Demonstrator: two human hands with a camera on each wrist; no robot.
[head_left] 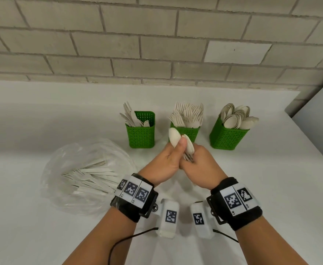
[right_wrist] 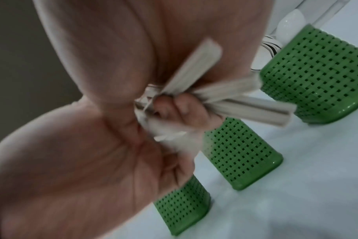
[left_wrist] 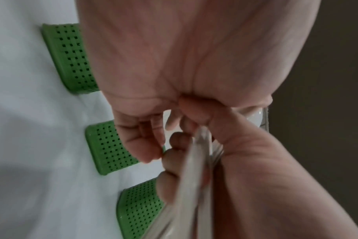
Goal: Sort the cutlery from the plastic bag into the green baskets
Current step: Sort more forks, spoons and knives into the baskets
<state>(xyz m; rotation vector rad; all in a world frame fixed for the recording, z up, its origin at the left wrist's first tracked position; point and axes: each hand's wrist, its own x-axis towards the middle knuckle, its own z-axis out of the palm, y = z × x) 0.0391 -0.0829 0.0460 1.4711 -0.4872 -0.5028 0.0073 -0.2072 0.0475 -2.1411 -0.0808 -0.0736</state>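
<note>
Pale brick wall (head_left: 157,35) backs a smooth white counter (head_left: 32,236) where three perforated green baskets stand in a row: knife basket (head_left: 140,135), fork basket (head_left: 188,133) and spoon basket (head_left: 228,136), each bristling with matte off-white cutlery. Just before the fork basket, the left hand (head_left: 166,159) and right hand (head_left: 202,167) press together, both clamped round a bundle of spoons (head_left: 178,141). A crinkled clear plastic bag (head_left: 65,155) of loose cutlery lies left.
</note>
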